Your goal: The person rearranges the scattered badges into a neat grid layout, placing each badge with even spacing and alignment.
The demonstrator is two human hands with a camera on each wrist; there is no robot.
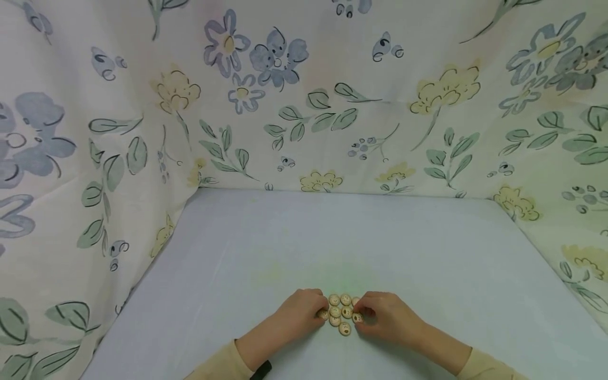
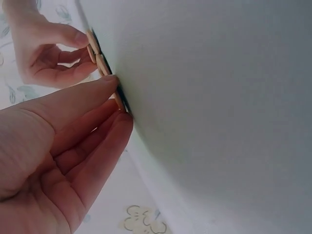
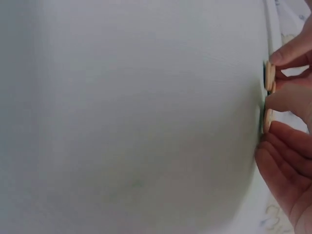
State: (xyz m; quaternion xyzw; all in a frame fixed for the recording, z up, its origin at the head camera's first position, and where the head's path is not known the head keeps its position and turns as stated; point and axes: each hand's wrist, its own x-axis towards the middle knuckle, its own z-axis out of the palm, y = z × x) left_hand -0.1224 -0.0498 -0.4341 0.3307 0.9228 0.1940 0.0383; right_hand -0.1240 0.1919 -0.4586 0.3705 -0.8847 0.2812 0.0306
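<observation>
Left hand (image 1: 304,314), fingers nearly closed, pinches one wooden disc (image 1: 323,315); right hand (image 1: 391,318), likewise, another | looks light, hard; may slide on table (image 1: 294,243) | rim likely the best hold

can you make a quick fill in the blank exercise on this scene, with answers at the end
The round discs look to be made of pale ____.
Exactly ____ hands reach the discs: the left hand and the right hand.
Blue and yellow ____ are printed on the cloth behind the table.

Missing words: wood; two; flowers
</observation>
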